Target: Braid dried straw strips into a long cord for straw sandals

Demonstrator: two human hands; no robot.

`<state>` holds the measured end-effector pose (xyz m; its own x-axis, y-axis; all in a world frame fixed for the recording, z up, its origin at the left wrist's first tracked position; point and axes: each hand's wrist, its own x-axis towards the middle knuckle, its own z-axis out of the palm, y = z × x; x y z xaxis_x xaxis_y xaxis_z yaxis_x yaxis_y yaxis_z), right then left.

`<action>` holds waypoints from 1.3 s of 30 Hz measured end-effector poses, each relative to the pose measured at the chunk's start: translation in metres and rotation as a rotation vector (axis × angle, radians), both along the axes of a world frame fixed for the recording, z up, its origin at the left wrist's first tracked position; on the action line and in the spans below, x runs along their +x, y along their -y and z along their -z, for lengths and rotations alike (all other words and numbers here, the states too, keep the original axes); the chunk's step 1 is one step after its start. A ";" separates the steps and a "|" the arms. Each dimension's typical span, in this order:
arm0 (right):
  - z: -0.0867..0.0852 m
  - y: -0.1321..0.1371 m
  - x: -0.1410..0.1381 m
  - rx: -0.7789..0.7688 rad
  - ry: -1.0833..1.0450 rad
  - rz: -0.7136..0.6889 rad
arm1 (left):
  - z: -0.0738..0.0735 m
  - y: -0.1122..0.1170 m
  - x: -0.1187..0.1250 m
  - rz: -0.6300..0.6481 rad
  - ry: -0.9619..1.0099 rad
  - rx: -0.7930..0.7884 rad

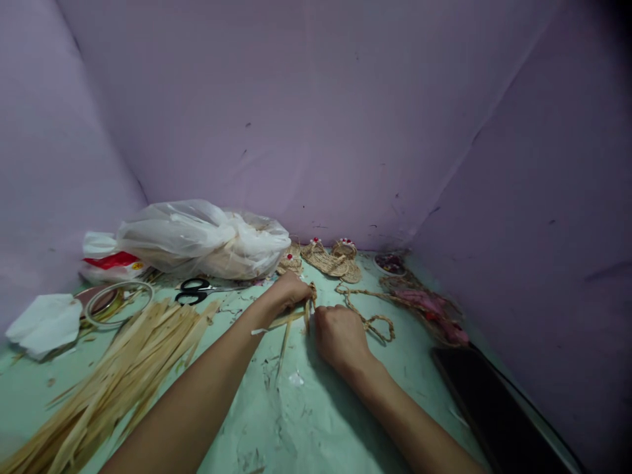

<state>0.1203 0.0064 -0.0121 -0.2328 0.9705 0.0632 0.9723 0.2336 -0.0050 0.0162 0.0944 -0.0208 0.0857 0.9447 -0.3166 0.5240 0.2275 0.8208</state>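
Observation:
My left hand (290, 291) is closed on a braid (313, 291) of tan dried plant fibre at the middle of the table. Just to its right, my right hand (342, 334) is a fist against the lower strands of the same braid; the fingertips are hidden. Loose flat fibre strips (285, 339) hang below my left hand. A finished braided cord (380, 327) lies looped beyond my right hand and runs towards the right. Small woven slippers (326, 260) with red and white beads stand behind my hands, near the wall.
At the left lie a bundle of fibre strips (123, 375), black-handled scissors (195, 289), tape rolls (120, 304) and white paper (47, 327). A tied plastic bag (202, 240) rests by the back wall. A dark flat slab (494, 401) and a pink bundle (427, 306) are at the right.

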 end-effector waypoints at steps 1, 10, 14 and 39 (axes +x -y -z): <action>0.000 0.002 0.000 0.004 -0.002 -0.023 | -0.002 0.002 0.000 0.005 -0.024 0.005; -0.009 0.011 0.014 -0.056 -0.002 0.056 | 0.005 -0.002 -0.002 0.127 -0.089 0.045; -0.019 -0.004 0.035 -0.059 0.022 0.173 | 0.001 -0.001 -0.002 0.102 -0.026 0.002; 0.021 -0.055 0.022 0.178 -0.457 0.046 | -0.013 0.009 -0.006 0.230 0.025 -0.229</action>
